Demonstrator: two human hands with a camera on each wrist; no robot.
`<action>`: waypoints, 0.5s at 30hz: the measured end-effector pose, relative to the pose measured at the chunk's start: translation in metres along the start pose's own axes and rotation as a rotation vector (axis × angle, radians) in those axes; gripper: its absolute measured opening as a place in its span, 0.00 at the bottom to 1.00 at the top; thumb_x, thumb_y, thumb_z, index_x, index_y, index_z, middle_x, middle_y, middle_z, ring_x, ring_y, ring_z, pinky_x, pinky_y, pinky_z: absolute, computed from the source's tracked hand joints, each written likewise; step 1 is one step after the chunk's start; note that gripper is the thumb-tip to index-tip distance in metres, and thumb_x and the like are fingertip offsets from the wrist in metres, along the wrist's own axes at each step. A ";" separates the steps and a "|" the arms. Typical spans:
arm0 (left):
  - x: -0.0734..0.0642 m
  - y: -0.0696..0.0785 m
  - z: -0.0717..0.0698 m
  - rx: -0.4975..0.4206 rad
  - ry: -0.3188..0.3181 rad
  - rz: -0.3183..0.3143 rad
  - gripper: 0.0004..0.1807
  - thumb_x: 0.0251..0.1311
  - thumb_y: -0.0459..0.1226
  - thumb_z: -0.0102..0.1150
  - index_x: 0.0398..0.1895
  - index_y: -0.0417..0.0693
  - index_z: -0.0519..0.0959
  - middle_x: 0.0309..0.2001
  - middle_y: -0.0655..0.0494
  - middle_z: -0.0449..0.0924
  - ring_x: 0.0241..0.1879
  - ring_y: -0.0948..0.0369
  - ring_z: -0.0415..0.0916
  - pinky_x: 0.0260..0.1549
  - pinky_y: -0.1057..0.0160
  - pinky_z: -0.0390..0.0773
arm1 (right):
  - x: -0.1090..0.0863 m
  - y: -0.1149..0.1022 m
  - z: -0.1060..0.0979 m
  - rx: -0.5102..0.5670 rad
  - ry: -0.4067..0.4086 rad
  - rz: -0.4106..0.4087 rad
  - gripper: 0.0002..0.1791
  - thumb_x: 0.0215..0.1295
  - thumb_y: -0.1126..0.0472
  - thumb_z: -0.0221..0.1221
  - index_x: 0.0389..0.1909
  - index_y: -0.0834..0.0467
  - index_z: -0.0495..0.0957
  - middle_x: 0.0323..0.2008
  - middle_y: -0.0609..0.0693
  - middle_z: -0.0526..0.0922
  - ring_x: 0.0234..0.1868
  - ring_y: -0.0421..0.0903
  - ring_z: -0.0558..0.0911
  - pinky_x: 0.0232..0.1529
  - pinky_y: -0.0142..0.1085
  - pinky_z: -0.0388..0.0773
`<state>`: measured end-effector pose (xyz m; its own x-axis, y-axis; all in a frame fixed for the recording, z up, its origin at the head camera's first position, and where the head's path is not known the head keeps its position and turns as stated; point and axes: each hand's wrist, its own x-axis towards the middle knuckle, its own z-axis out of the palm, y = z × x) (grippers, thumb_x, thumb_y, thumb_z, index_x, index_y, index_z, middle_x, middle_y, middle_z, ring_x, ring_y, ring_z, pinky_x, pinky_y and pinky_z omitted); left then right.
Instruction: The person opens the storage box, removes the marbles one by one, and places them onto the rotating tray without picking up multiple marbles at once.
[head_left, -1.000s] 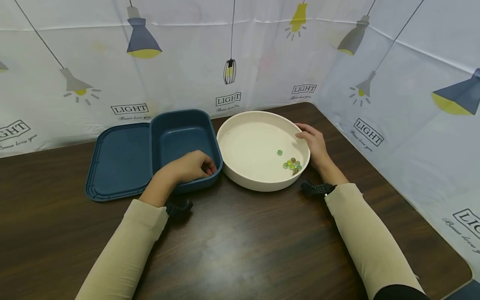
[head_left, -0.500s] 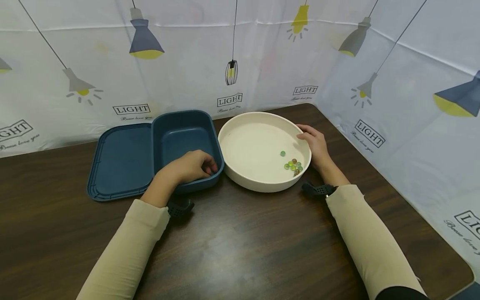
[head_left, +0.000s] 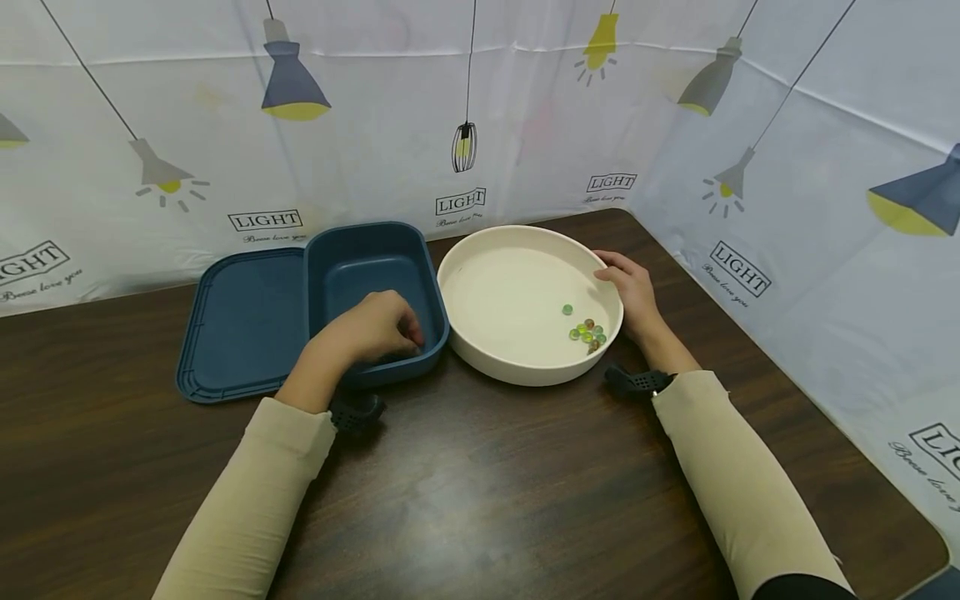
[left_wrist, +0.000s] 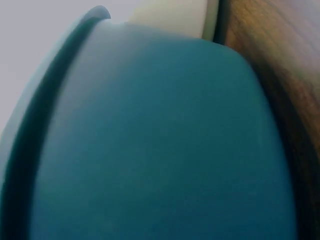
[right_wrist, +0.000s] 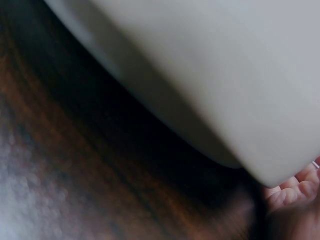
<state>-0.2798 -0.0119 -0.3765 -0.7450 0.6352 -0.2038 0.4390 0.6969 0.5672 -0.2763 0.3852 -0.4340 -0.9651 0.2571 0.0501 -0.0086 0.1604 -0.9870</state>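
Observation:
My left hand reaches down into a deep blue rectangular box, near its front right corner. Its fingers bend downward and their tips are hidden behind the hand, so I cannot tell whether they hold anything. The box's outer wall fills most of the left wrist view. On the other side, my right hand grips the right rim of a round cream pan, thumb over the edge and fingers outside. Several green, yellowish and brown glass marbles lie inside the pan toward its front right, one green marble slightly apart.
A flat blue lid lies left of the box, partly against it. Box and pan stand side by side near the back of the dark wood table. A white printed curtain rises behind and along the right side.
My left hand has shifted slightly left and back inside the box, away from its right wall. The right hand keeps its hold on the pan's rim, and the marbles lie as before.

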 end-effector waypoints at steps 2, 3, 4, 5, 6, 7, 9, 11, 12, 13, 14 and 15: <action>-0.001 0.000 -0.002 -0.001 0.008 -0.009 0.03 0.60 0.35 0.69 0.36 0.49 0.89 0.40 0.55 0.88 0.41 0.58 0.83 0.43 0.57 0.83 | 0.000 0.000 0.000 0.009 0.001 -0.002 0.25 0.71 0.66 0.50 0.69 0.64 0.71 0.65 0.56 0.74 0.51 0.39 0.80 0.45 0.22 0.80; -0.001 0.000 -0.003 -0.008 0.013 -0.013 0.03 0.61 0.36 0.69 0.35 0.50 0.89 0.40 0.55 0.88 0.41 0.58 0.83 0.43 0.56 0.83 | 0.000 0.000 0.000 0.014 0.001 -0.004 0.25 0.71 0.67 0.50 0.68 0.64 0.71 0.64 0.55 0.74 0.50 0.39 0.80 0.44 0.22 0.80; -0.002 0.000 -0.004 -0.015 0.021 -0.013 0.03 0.61 0.36 0.69 0.36 0.50 0.89 0.40 0.55 0.89 0.41 0.58 0.83 0.44 0.56 0.83 | -0.001 0.000 0.000 0.017 0.002 -0.006 0.25 0.71 0.67 0.50 0.68 0.64 0.72 0.63 0.55 0.75 0.50 0.39 0.80 0.44 0.22 0.80; -0.003 0.000 -0.005 -0.021 0.031 -0.011 0.03 0.61 0.36 0.69 0.36 0.50 0.89 0.40 0.54 0.89 0.41 0.58 0.83 0.44 0.56 0.83 | -0.001 -0.001 0.000 0.020 0.004 -0.009 0.25 0.71 0.67 0.50 0.68 0.64 0.72 0.62 0.54 0.75 0.50 0.39 0.80 0.44 0.22 0.80; -0.003 0.000 -0.006 -0.031 0.041 -0.008 0.03 0.61 0.37 0.69 0.36 0.49 0.89 0.40 0.54 0.89 0.41 0.58 0.82 0.43 0.56 0.82 | -0.001 -0.001 0.000 0.019 0.008 -0.009 0.24 0.71 0.67 0.50 0.67 0.64 0.73 0.62 0.53 0.76 0.50 0.39 0.80 0.44 0.22 0.80; -0.004 0.000 -0.008 -0.037 0.055 -0.006 0.03 0.62 0.37 0.69 0.36 0.50 0.89 0.40 0.55 0.89 0.40 0.58 0.82 0.43 0.57 0.82 | -0.001 -0.001 0.000 0.018 0.010 -0.010 0.24 0.71 0.67 0.50 0.67 0.63 0.73 0.61 0.53 0.76 0.50 0.38 0.80 0.44 0.22 0.80; -0.006 0.002 -0.012 -0.054 0.089 -0.002 0.04 0.62 0.39 0.69 0.36 0.50 0.89 0.38 0.54 0.89 0.38 0.59 0.81 0.39 0.59 0.81 | -0.001 0.000 0.000 0.017 0.016 -0.011 0.24 0.71 0.66 0.51 0.66 0.62 0.74 0.60 0.52 0.77 0.49 0.38 0.81 0.44 0.23 0.80; -0.008 0.004 -0.015 -0.072 0.130 -0.003 0.06 0.62 0.41 0.69 0.36 0.50 0.89 0.36 0.53 0.88 0.35 0.58 0.79 0.35 0.60 0.79 | -0.001 0.000 0.000 0.021 0.014 -0.013 0.24 0.71 0.66 0.51 0.66 0.62 0.74 0.61 0.52 0.77 0.49 0.38 0.81 0.44 0.23 0.80; -0.010 0.006 -0.017 -0.079 0.154 -0.005 0.07 0.62 0.42 0.69 0.36 0.50 0.89 0.35 0.52 0.88 0.34 0.58 0.79 0.34 0.60 0.79 | -0.001 0.000 0.000 0.023 0.013 -0.013 0.24 0.71 0.66 0.51 0.66 0.62 0.74 0.60 0.51 0.77 0.49 0.38 0.81 0.44 0.23 0.80; -0.011 0.008 -0.019 -0.080 0.184 -0.006 0.07 0.62 0.43 0.69 0.36 0.51 0.89 0.34 0.53 0.87 0.34 0.58 0.79 0.34 0.60 0.78 | -0.001 0.000 0.000 0.031 0.011 -0.012 0.24 0.71 0.66 0.51 0.66 0.63 0.74 0.60 0.51 0.77 0.50 0.38 0.81 0.44 0.23 0.80; -0.012 0.011 -0.020 -0.081 0.215 -0.001 0.08 0.62 0.44 0.70 0.35 0.51 0.89 0.34 0.52 0.87 0.34 0.58 0.79 0.34 0.59 0.78 | -0.001 0.000 0.001 0.036 0.010 -0.010 0.24 0.71 0.67 0.51 0.67 0.63 0.73 0.59 0.51 0.77 0.49 0.39 0.81 0.44 0.23 0.80; -0.013 0.013 -0.021 -0.080 0.246 0.004 0.08 0.61 0.45 0.70 0.35 0.51 0.89 0.34 0.53 0.87 0.34 0.58 0.79 0.35 0.59 0.79 | -0.001 0.000 0.001 0.040 0.006 -0.009 0.24 0.71 0.67 0.51 0.67 0.64 0.73 0.59 0.52 0.77 0.49 0.39 0.80 0.43 0.23 0.80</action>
<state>-0.2746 -0.0183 -0.3493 -0.8474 0.5310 -0.0063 0.4086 0.6595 0.6310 -0.2755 0.3841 -0.4343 -0.9633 0.2618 0.0597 -0.0276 0.1245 -0.9918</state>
